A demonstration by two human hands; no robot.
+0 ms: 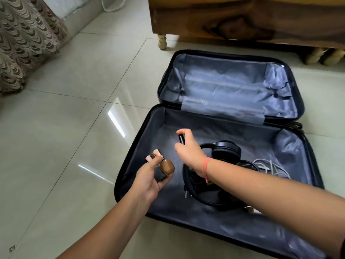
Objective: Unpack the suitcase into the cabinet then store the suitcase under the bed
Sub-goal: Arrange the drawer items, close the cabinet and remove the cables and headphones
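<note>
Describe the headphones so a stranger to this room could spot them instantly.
An open suitcase lies on the tiled floor by a wooden bed. In its nearer half, behind the right hand, lie black headphones. Round padded earcups set them apart from the thin white cable beside them.

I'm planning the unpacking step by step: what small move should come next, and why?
Probably pass the black tube from the right hand to the left hand, which already holds small bottles; headphones and cables lie in the suitcase.
</note>
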